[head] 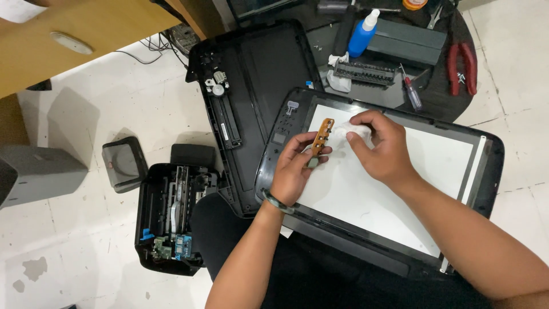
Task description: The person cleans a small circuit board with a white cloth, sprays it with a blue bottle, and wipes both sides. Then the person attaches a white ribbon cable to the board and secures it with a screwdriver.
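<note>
The left hand (294,171) pinches a small tan circuit board (322,137) by its lower end, held over the scanner lid (400,189) on the person's lap. The right hand (380,146) is closed on a white wad (353,133), probably tissue, pressed against the board. Light strokes and a steady pinch would suit it best. Below is white tiled floor (86,229), with an opened printer body (171,217) on it.

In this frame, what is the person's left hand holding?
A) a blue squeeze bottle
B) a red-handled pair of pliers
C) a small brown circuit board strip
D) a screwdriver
C: the left hand pinches a small brown circuit board strip while the right hand presses a white cloth against it; the pliers, blue bottle and screwdriver lie untouched on the dark round table.
</note>
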